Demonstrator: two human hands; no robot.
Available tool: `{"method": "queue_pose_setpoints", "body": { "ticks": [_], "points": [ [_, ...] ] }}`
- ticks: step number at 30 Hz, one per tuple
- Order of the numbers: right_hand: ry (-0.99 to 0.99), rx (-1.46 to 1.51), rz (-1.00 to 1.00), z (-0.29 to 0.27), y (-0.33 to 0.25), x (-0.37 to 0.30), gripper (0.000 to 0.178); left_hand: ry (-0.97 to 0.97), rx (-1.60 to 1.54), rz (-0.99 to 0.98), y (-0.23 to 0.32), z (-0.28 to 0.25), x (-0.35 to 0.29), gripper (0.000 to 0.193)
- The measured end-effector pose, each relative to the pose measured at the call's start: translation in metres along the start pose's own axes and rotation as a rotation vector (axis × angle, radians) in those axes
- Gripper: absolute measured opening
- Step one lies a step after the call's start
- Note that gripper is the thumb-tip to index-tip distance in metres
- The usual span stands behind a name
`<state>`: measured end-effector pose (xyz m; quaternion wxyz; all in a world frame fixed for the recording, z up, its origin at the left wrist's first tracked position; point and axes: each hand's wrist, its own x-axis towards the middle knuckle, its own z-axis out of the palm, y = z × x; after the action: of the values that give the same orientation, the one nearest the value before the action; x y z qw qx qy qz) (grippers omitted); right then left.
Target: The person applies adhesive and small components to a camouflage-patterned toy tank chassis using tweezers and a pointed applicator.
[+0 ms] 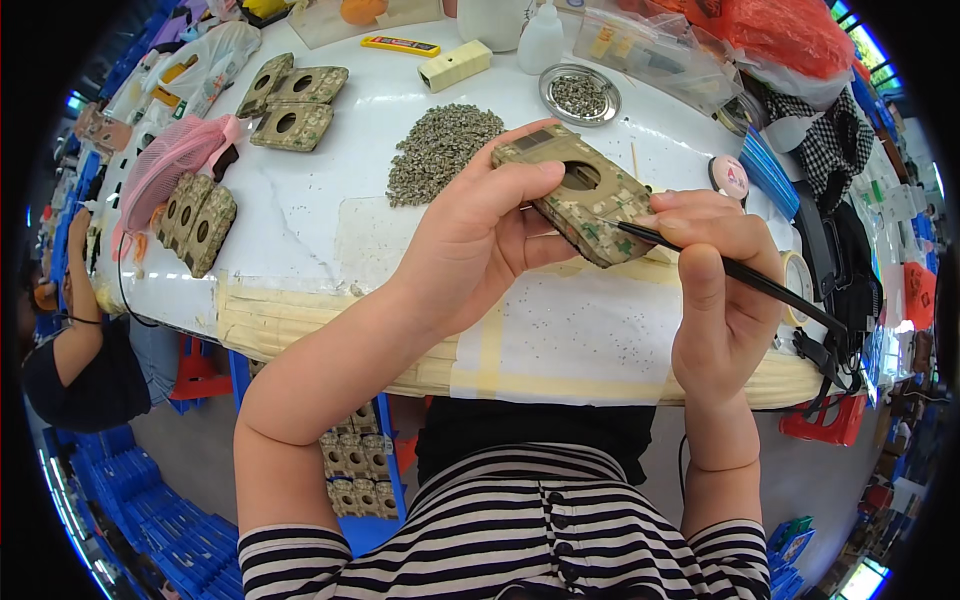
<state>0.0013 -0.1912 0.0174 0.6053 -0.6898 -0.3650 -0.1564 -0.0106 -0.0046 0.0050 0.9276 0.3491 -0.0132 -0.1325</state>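
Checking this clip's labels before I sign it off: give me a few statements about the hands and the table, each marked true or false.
1. The left hand holds a camouflage-patterned plate with a round hole. True.
2. The right hand holds a yellow utility knife. False: it holds thin black tweezers; the yellow utility knife lies at the far edge of the table.
3. A heap of small grey-green pieces lies on the white table. True.
4. The round metal dish is empty. False: it holds small pieces.
5. The tweezers' tip meets the held plate. True.
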Motion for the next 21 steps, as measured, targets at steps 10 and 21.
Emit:
{"method": "queue_pose_setpoints", "body": {
  "ticks": [10, 21],
  "points": [
    [-0.002, -0.004, 0.002, -0.0007, 0.0011, -0.0004, 0.01, -0.009, -0.001, -0.005, -0.0003, -0.0009, -0.0003, 0.043],
    [-0.007, 0.003, -0.01, -0.0006, 0.0012, 0.0, 0.009, 0.011, 0.007, -0.003, -0.0009, 0.0003, 0.0011, 0.041]
  ]
}}
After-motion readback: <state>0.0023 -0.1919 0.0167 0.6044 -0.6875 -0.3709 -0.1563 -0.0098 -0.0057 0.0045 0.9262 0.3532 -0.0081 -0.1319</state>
